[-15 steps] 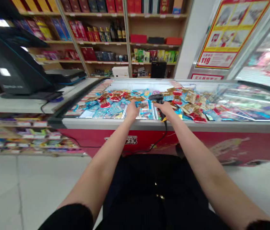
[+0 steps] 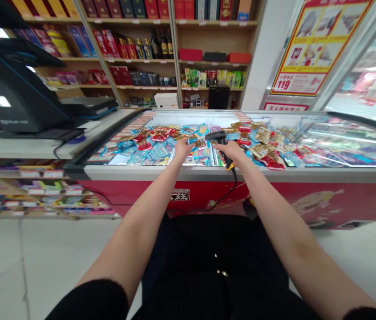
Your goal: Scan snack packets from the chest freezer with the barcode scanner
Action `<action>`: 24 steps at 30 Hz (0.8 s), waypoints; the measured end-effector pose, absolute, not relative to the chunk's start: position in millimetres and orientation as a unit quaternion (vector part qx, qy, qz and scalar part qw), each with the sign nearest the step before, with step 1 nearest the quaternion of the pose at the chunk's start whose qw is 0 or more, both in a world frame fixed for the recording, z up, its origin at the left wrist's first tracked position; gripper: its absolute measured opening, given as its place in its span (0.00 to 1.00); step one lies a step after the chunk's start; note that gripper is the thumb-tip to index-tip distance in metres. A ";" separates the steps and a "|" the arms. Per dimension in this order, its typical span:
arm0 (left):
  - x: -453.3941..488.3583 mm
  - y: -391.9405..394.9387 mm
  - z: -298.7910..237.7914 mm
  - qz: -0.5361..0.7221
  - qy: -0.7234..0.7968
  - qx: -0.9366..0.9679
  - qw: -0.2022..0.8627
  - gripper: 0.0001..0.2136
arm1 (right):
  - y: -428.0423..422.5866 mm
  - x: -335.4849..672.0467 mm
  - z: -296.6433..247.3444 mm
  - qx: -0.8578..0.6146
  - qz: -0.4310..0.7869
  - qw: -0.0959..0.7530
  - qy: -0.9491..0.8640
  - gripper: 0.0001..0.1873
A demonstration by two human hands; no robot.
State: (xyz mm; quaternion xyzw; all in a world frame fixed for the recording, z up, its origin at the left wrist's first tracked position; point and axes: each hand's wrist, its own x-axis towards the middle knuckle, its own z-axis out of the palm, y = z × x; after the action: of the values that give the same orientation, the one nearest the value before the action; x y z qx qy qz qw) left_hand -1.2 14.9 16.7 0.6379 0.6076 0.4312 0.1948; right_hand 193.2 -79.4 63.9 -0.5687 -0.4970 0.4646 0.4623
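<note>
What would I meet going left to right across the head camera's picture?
Big black machine → left hand → the small packet it holds → right hand, gripping the black scanner → red-and-yellow poster.

Your scanner (image 2: 217, 136): matt plastic | your held packet (image 2: 200, 143): shiny plastic film | your sleeves (image 2: 90, 300): matt cloth | freezer front (image 2: 274, 195): smooth, glossy | shelves (image 2: 219, 38): wood-look | floor (image 2: 61, 258): smooth, faintly shiny
</note>
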 end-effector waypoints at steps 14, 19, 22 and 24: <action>-2.4 23.8 18.0 0.462 0.587 0.629 0.215 0.03 | -83.6 193.9 70.0 -0.568 0.474 0.444 -0.505 0.13; -1.3 23.8 19.0 0.472 0.574 0.630 0.225 0.06 | -83.9 195.2 70.5 -0.570 0.477 0.439 -0.505 0.13; -0.1 26.1 19.7 0.467 0.578 0.632 0.220 0.07 | -84.1 195.5 70.6 -0.573 0.481 0.435 -0.502 0.14; 1.1 28.3 20.1 0.461 0.583 0.635 0.213 0.07 | -84.2 195.6 70.4 -0.570 0.481 0.437 -0.503 0.15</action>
State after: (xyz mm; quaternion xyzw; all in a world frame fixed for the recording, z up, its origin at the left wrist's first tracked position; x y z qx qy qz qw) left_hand 1.1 28.3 20.1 0.6345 0.5828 0.4609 0.2129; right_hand 195.6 -84.2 70.4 -0.5698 -0.5029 0.4808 0.4373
